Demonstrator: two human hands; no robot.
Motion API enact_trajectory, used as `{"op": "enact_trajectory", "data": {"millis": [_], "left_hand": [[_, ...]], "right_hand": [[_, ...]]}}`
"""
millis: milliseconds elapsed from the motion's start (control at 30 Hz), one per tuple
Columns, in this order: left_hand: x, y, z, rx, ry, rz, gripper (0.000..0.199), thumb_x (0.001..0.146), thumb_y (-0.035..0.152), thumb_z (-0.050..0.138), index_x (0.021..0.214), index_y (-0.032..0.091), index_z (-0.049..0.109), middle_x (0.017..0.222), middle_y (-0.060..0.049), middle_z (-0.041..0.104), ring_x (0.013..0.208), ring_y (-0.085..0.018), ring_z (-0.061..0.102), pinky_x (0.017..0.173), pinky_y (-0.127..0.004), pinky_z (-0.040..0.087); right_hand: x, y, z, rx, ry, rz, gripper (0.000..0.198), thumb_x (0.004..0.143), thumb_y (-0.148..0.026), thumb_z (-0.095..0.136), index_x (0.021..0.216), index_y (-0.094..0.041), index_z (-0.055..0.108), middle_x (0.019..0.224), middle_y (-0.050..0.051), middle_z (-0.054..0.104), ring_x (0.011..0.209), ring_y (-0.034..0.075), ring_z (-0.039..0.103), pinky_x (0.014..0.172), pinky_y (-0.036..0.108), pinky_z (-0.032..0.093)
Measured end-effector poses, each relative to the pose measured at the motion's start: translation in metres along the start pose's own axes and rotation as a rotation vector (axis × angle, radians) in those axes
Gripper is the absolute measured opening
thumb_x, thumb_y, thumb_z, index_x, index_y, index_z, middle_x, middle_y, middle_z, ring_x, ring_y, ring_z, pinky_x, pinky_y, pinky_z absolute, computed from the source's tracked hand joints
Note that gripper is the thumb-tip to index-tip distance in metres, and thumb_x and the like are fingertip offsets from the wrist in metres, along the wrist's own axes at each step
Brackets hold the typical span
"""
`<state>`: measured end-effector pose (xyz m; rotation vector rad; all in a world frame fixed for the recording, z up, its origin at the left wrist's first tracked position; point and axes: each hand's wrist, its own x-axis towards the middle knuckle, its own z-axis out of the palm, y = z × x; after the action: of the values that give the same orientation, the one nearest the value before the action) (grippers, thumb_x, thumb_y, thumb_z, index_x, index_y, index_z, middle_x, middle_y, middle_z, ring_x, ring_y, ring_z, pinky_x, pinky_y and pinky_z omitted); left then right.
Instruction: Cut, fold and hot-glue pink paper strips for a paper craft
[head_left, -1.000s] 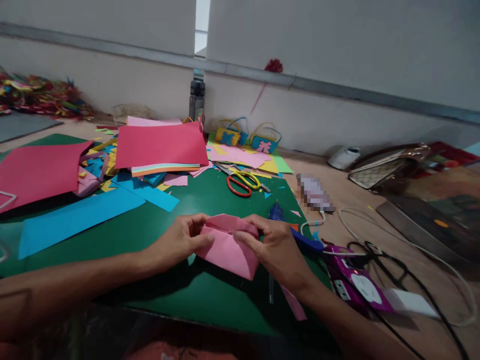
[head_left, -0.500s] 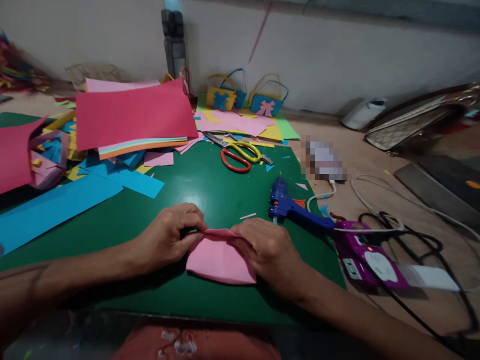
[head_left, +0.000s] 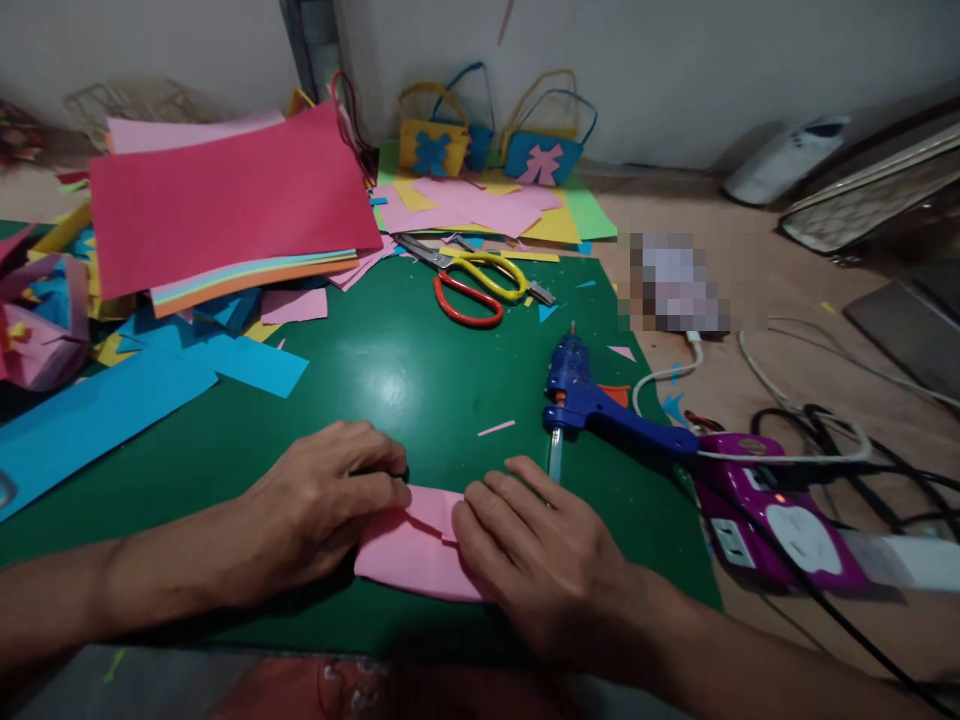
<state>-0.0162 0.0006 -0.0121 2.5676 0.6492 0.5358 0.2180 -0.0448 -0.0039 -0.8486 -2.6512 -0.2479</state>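
Note:
A folded piece of pink paper [head_left: 420,562] lies on the green board [head_left: 375,400] close to its front edge, with a creased flap along its top. My left hand [head_left: 330,500] closes its thumb and fingers on the paper's upper left corner. Over the right end of the paper, my right hand [head_left: 532,540] has its bent fingers pressed down, hiding that end; one finger is lifted off. A blue glue gun [head_left: 592,405] lies just beyond my right hand, nozzle pointing away. A thin pink strip [head_left: 496,428] rests above the paper.
Scissors [head_left: 472,285] with red and yellow handles lie farther back. Coloured sheets [head_left: 232,200] and blue strips [head_left: 112,420] cover the left. Small paper bags [head_left: 435,148] stand by the wall. A purple power strip [head_left: 780,520], cables and a blurred-out device [head_left: 679,280] are right.
The pink paper's upper edge, pinched up between both hands before, now lies flatter as a folded-over flap. My right hand has come down over the paper's right end. The view has shifted slightly.

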Motion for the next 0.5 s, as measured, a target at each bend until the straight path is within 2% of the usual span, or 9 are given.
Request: {"op": "enact_trajectory", "data": {"millis": [100,200,367,500], "left_hand": [[-0.002,0.001,-0.004,0.047,-0.058,-0.043,0.018,0.091,0.019,0.047,0.106,0.022,0.057,0.103,-0.006,0.058,0.085,-0.016,0.053,0.07,-0.029,0.039],[-0.002,0.004,-0.005,0.057,-0.077,-0.142,0.024,0.091,0.027,0.051,0.114,0.02,0.053,0.1,-0.006,0.059,0.086,-0.017,0.054,0.072,-0.03,0.041],[0.002,0.013,-0.005,-0.022,-0.107,-0.248,0.017,0.09,0.027,0.051,0.101,0.019,0.06,0.09,-0.004,0.06,0.08,-0.017,0.054,0.071,-0.032,0.039],[0.002,0.017,0.002,-0.068,-0.014,-0.258,0.017,0.09,0.019,0.047,0.1,0.02,0.06,0.089,-0.003,0.059,0.08,-0.015,0.053,0.071,-0.032,0.038]], "right_hand": [[0.0,0.001,-0.002,-0.006,-0.03,0.034,0.036,0.084,-0.007,0.03,0.085,-0.012,0.066,0.074,0.011,0.067,0.067,0.022,0.059,0.068,0.04,0.043],[0.0,0.004,-0.003,0.0,-0.044,0.046,0.035,0.084,-0.008,0.032,0.085,-0.012,0.066,0.074,0.01,0.067,0.066,0.021,0.059,0.067,0.039,0.044],[-0.001,0.002,-0.005,0.012,-0.005,0.015,0.034,0.084,-0.01,0.031,0.089,-0.012,0.065,0.083,0.012,0.07,0.074,0.023,0.061,0.075,0.04,0.044],[0.0,0.0,-0.005,-0.02,0.017,0.012,0.033,0.083,-0.01,0.031,0.09,-0.011,0.064,0.084,0.013,0.07,0.077,0.024,0.062,0.077,0.041,0.044]]}}
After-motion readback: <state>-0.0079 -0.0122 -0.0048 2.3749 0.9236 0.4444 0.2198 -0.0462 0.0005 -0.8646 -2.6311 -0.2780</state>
